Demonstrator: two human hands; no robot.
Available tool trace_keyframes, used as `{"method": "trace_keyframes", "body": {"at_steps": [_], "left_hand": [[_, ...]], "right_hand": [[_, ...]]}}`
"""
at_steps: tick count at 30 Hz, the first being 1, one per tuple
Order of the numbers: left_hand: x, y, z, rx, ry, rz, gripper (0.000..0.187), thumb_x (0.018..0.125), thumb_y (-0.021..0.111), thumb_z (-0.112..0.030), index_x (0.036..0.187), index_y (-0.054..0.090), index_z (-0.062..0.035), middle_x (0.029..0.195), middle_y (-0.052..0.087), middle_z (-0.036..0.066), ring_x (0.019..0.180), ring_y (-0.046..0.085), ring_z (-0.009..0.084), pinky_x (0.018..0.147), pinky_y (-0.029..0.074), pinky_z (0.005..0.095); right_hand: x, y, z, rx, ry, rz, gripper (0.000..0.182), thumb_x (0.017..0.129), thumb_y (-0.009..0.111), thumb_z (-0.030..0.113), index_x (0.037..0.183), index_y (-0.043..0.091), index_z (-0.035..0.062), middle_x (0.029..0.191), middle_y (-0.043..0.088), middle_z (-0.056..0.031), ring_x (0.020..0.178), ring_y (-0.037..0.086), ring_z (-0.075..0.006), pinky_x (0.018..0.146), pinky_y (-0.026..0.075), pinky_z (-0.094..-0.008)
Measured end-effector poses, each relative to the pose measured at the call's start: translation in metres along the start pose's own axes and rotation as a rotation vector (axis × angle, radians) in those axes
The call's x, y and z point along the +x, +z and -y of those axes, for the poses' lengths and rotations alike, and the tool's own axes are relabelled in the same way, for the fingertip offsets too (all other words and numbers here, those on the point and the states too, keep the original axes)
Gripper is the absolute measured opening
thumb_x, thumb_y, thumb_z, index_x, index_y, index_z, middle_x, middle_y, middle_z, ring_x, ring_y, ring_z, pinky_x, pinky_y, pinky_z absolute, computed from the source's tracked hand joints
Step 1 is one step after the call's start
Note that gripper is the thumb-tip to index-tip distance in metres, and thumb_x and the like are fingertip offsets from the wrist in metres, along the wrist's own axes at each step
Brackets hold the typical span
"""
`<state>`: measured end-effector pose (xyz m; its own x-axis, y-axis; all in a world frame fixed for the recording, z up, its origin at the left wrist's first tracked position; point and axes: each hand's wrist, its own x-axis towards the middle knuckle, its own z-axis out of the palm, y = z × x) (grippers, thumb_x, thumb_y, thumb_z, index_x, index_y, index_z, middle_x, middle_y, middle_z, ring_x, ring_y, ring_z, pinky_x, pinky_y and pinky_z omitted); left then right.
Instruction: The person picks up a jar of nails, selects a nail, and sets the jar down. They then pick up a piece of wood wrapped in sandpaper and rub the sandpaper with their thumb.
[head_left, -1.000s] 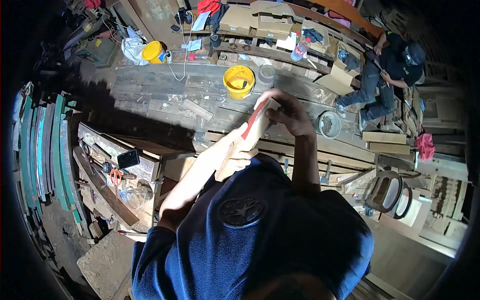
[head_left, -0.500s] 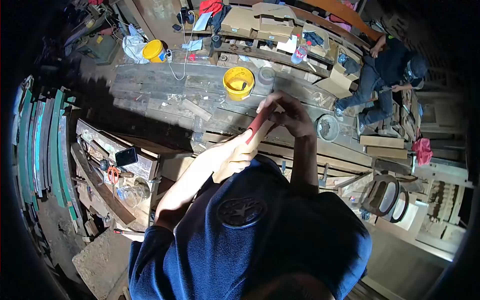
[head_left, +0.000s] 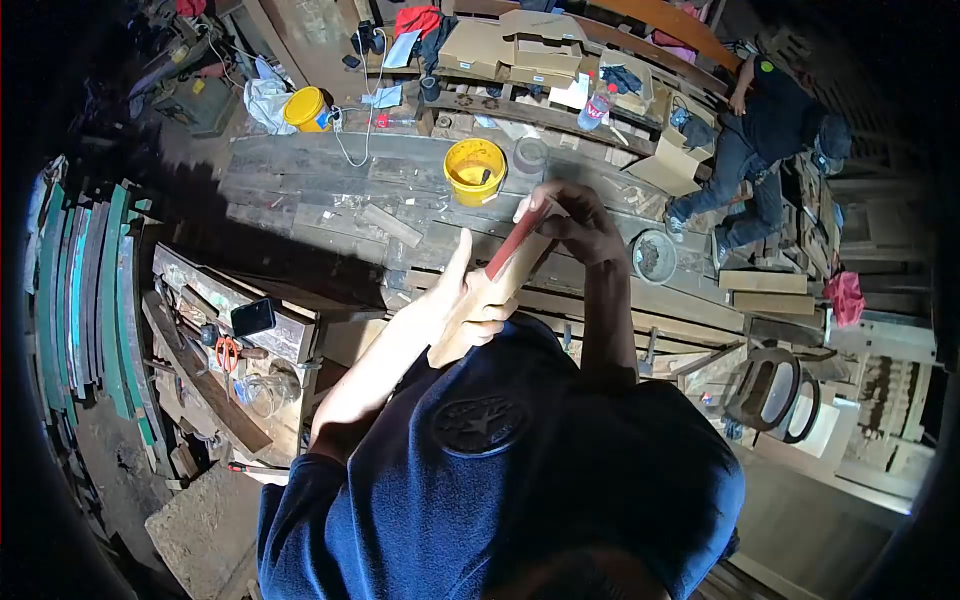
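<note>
In front of my chest I hold a pale, shaped piece of wood (head_left: 452, 345), tilted up and away to the right. Along its upper side lies a reddish strip of sandpaper (head_left: 517, 242). My left hand (head_left: 462, 298) wraps its fingers round the lower part of the wood, while its thumb stands raised off the strip. At the far end, my right hand (head_left: 582, 228) is closed with the fingers bent over the strip and the wood end. Its palm side is partly hidden.
Beyond my hands stand a yellow bucket (head_left: 475, 172) and a grey bucket (head_left: 655, 257). A seated person (head_left: 765, 150) is at the upper right near cardboard boxes (head_left: 540, 50). On the left, a bench holds a phone (head_left: 253, 316), orange-handled scissors (head_left: 227, 350) and a glass jar (head_left: 268, 392).
My left thumb has lifted off the red strip and now points up. My right hand has stayed nearly in place at the far end. The seated person has shifted slightly.
</note>
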<state>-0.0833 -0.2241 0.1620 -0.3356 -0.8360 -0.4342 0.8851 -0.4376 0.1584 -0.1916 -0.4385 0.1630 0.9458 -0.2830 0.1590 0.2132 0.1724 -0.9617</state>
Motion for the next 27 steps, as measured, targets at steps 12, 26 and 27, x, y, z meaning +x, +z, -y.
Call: {"method": "trace_keyframes", "body": {"at_steps": [12, 26, 27], "left_hand": [[0.002, 0.005, -0.013, -0.104, 0.092, 0.135, 0.075, 0.091, 0.041, -0.070, 0.119, 0.057, -0.0024, 0.085, 0.060, 0.017, 0.059, 0.056, 0.0278, 0.053, 0.045, 0.0378], [0.007, 0.004, 0.007, 0.137, 0.198, 0.007, 0.050, 0.097, 0.048, -0.055, 0.112, 0.052, -0.0072, 0.073, 0.049, 0.002, 0.049, 0.043, 0.0123, 0.041, 0.032, 0.0249], [0.006, 0.005, 0.007, 0.138, 0.202, 0.008, 0.049, 0.097, 0.049, -0.054, 0.112, 0.051, -0.0073, 0.074, 0.049, 0.003, 0.050, 0.043, 0.0127, 0.041, 0.032, 0.0253]], "right_hand": [[0.023, 0.005, 0.005, 0.131, 0.010, 0.177, 0.039, 0.074, 0.073, 0.004, 0.111, 0.063, 0.0018, 0.104, 0.064, -0.0080, 0.099, 0.062, -0.0204, 0.087, 0.050, -0.0330], [0.017, -0.008, -0.008, 0.064, 0.043, 0.135, 0.046, 0.071, 0.077, 0.015, 0.111, 0.063, -0.0003, 0.104, 0.064, -0.0106, 0.100, 0.063, -0.0228, 0.089, 0.048, -0.0352], [0.016, -0.007, -0.007, 0.046, 0.011, 0.137, 0.048, 0.070, 0.078, 0.016, 0.112, 0.063, -0.0003, 0.106, 0.065, -0.0109, 0.101, 0.063, -0.0227, 0.090, 0.048, -0.0351]]}}
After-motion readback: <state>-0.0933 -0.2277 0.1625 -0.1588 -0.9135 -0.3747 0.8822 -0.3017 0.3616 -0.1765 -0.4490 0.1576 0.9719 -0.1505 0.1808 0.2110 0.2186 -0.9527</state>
